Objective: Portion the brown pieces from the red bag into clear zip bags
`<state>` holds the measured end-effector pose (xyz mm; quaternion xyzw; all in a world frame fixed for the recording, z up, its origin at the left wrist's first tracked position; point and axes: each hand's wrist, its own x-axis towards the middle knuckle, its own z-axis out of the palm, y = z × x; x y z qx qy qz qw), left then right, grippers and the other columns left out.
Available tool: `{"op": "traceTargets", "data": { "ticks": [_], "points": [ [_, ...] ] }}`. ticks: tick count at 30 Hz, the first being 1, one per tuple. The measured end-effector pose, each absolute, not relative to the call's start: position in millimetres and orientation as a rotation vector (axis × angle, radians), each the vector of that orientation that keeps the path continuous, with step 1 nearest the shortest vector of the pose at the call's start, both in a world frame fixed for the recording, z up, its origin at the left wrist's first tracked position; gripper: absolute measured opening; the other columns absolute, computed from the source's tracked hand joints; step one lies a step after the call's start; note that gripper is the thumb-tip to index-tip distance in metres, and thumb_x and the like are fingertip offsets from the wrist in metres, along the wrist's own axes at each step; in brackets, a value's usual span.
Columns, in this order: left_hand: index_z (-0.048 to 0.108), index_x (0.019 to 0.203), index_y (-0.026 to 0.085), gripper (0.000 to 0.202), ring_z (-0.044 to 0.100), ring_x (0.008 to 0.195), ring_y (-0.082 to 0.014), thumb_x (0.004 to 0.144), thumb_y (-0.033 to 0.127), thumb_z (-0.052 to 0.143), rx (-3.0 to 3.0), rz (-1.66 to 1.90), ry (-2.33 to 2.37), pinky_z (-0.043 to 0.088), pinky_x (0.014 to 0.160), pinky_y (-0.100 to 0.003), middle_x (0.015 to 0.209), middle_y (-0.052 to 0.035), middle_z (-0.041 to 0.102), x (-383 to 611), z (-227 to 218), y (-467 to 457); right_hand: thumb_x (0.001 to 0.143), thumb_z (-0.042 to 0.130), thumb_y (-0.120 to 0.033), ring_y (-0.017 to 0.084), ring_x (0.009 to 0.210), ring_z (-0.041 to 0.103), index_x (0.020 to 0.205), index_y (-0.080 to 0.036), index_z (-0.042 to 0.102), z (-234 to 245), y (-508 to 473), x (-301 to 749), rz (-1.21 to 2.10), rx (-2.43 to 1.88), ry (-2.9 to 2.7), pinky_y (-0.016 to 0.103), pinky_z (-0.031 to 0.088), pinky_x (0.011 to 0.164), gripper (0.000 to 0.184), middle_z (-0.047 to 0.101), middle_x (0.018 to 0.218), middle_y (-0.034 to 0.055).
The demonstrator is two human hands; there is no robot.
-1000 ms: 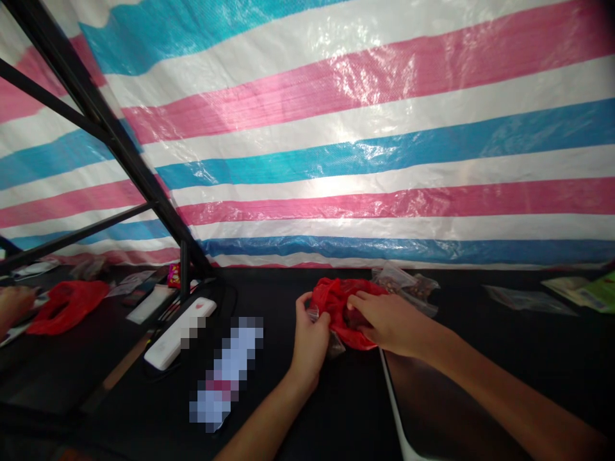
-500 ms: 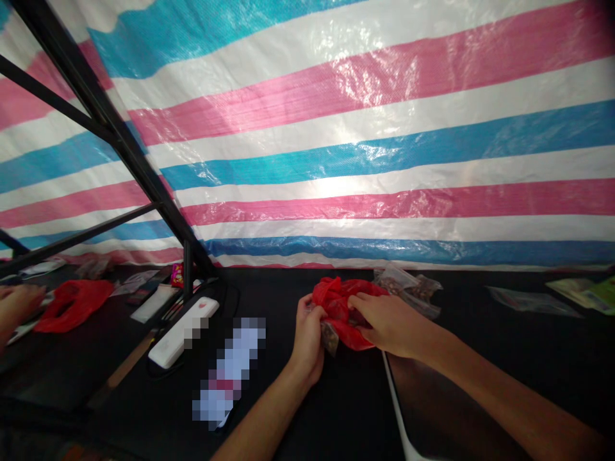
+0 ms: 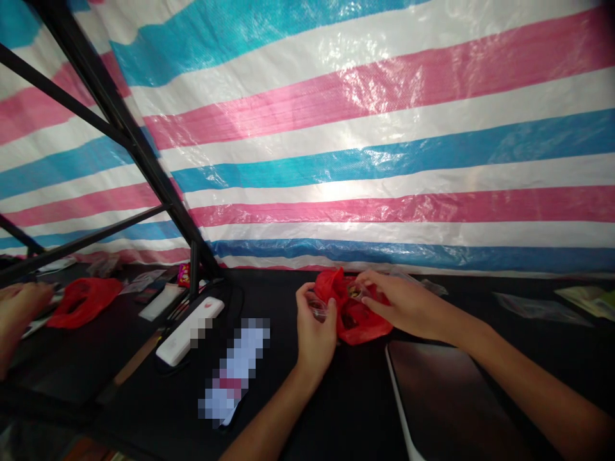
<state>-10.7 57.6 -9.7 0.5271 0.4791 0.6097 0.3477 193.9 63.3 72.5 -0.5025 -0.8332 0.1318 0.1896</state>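
- Work in hand, as it looks: sorting out a small clear plastic piece and a red plastic bag at the table's near edge, both hands close together over it.
- The left hand is curled, fingers closed around a small clear plastic piece, most likely a cup or packet; its exact shape is hard to make out.
- The right hand reaches in from the right, fingers fairly straight and half open over the bag's gathered top. They lie beside something clear with brown contents, but whether they have hold of it cannot be told.
- The next move calls for a steady left-hand hold and careful fingertip work on the right – the thin plastic bunches easily.
- Both forearms angle in from the near edge, wrists low.
- Far left, another person's hand rests near a second red bag, well apart from this pair.
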Motion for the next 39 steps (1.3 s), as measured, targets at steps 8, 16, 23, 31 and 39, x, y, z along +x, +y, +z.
{"op": "traceTargets", "data": {
  "ticks": [8, 16, 23, 31, 39],
  "points": [
    [0.050, 0.137, 0.027, 0.051, 0.064, 0.080, -0.0153, 0.090, 0.029, 0.070, 1.583, 1.381, 1.121, 0.049, 0.074, -0.025, 0.094, 0.0000, 0.064, -6.8, -19.5, 50.6, 0.097, 0.060, -0.026, 0.024, 0.104, 0.070, 0.121, -0.026, 0.066, 85.6, 49.8, 178.8, 0.397, -1.276, -2.364, 0.032, 0.049, 0.091, 0.025, 0.074, 0.120, 0.0049],
    [0.045, 0.141, 0.027, 0.058, 0.069, 0.099, -0.0189, 0.089, 0.022, 0.070, 1.650, 1.366, 1.017, 0.056, 0.090, -0.032, 0.117, -0.0059, 0.067, -5.0, -28.2, 51.7, 0.097, 0.059, -0.013, 0.025, 0.110, 0.068, 0.122, -0.025, 0.068, 73.0, 50.1, 170.6, 0.175, -0.998, -2.498, 0.038, 0.050, 0.097, 0.029, 0.070, 0.125, 0.0068],
    [0.045, 0.141, 0.027, 0.057, 0.069, 0.116, -0.0222, 0.090, 0.020, 0.070, 1.660, 1.385, 0.960, 0.055, 0.102, -0.037, 0.133, -0.0088, 0.064, -5.8, -24.9, 51.1, 0.098, 0.057, -0.012, 0.026, 0.115, 0.067, 0.133, -0.026, 0.066, 70.9, 49.4, 167.5, 0.118, -0.901, -2.517, 0.042, 0.050, 0.103, 0.039, 0.067, 0.134, 0.0073],
    [0.044, 0.141, 0.026, 0.055, 0.070, 0.104, -0.0198, 0.092, 0.024, 0.068, 1.673, 1.389, 1.022, 0.056, 0.093, -0.034, 0.126, -0.0083, 0.067, -7.7, -24.4, 50.9, 0.102, 0.058, -0.023, 0.025, 0.112, 0.067, 0.129, -0.029, 0.065, 79.2, 44.6, 165.0, 0.076, -1.016, -2.459, 0.040, 0.053, 0.098, 0.029, 0.067, 0.132, 0.0053],
    [0.045, 0.138, 0.024, 0.045, 0.062, 0.078, -0.0134, 0.097, 0.031, 0.063, 1.702, 1.609, 1.250, 0.053, 0.075, -0.026, 0.098, -0.0008, 0.059, -9.9, -21.6, 54.4, 0.097, 0.063, -0.030, 0.030, 0.110, 0.070, 0.125, -0.026, 0.068, 76.6, 57.4, 185.6, -0.035, -1.318, -2.291, 0.046, 0.053, 0.098, 0.028, 0.072, 0.125, 0.0071]
  ]
}}
